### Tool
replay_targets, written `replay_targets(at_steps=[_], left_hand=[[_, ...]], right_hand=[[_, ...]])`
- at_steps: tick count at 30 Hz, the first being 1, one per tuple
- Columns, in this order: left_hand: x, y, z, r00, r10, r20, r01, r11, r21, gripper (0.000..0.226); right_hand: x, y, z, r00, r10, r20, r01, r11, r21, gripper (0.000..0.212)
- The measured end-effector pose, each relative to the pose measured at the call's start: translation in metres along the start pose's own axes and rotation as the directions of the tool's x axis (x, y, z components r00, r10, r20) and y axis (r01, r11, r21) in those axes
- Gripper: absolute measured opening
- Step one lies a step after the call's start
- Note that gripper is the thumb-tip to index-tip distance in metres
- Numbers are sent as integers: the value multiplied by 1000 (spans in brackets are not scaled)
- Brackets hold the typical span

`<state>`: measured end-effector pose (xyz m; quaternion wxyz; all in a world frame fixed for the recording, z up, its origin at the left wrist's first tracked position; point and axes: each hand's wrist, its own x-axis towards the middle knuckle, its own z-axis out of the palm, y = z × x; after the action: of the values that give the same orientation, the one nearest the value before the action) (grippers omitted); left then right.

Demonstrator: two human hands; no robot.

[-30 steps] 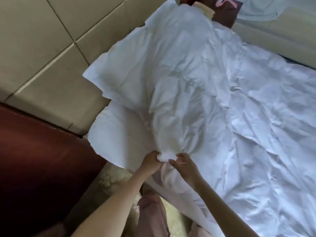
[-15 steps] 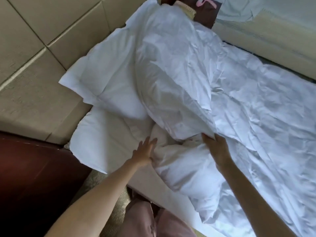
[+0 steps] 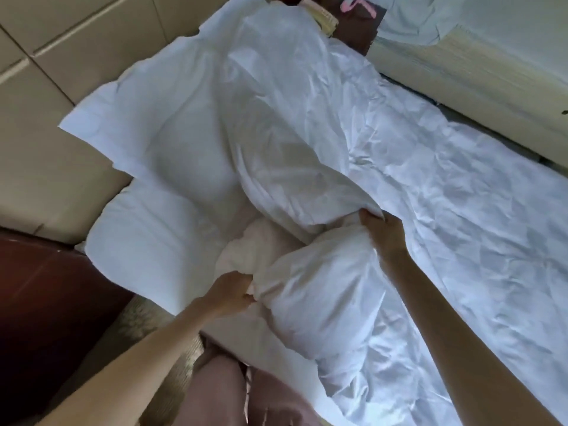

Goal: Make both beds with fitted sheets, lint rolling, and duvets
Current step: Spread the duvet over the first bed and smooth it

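Inside curled fingers, the left hand [image 3: 231, 295] gripped duvet filling [image 3: 255, 245], the right hand [image 3: 382, 234] the cover [image 3: 292, 124]; matching corners first would help.

Beige padded wall panels [image 3: 61, 72] with recessed seams fill the upper left; below them, at the left edge, stands a dark red-brown wooden surface [image 3: 46, 302], glossy and in shadow; a pale patterned carpet [image 3: 135, 327] shows just beside it at the bottom; mauve-pink trousers [image 3: 221, 392] occupy the lower centre; at the top sits a dark brown surface [image 3: 356, 29] bearing a pink item [image 3: 353, 3], with a cream ridged object [image 3: 322, 16] beside it, too blurred to identify.
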<state>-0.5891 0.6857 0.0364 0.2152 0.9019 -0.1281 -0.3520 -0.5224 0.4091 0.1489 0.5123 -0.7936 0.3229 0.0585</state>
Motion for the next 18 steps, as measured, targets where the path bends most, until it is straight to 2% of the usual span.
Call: replay_targets(at_steps=[2,4,7,9,11,12,14,15,16,18], left_hand=[[-52,-15,8,996,-78,-35,73,989,-128,57],[-105,-25,14,981,-175,-86,157,970,-185,66],[-176,-16,16,963,-251,-100,206,921,-330,47],[-205,-4,17,960,-281,17,254,838,-482,25],[-212,-4,21,936,-268,229,353,717,-602,14],[-208,-7,24,912,-270,310,411,621,-668,16],[-188,-24,36,832,-384,401,539,390,-746,46],[-174,-32,43,791,-461,402,569,314,-760,55],[-159,-42,54,763,-534,364,580,316,-751,55],[-126,-65,74,751,-610,252,588,445,-676,41]], right_hand=[[1,-3,11,998,-20,63,20,1000,-5,26],[-1,-3,26,991,-42,123,46,998,-32,26],[-13,-1,58,968,-77,239,91,995,-47,25],[-26,-1,81,948,-95,304,109,994,-29,22],[-38,5,98,939,-82,335,92,996,-14,19],[-42,10,103,941,-64,331,72,997,-12,18],[-44,23,103,954,-34,297,40,999,-13,17],[-44,32,100,958,-18,286,25,999,-22,17],[-44,42,96,959,-5,282,15,999,-31,14],[-42,60,88,961,8,278,2,999,-37,9]])
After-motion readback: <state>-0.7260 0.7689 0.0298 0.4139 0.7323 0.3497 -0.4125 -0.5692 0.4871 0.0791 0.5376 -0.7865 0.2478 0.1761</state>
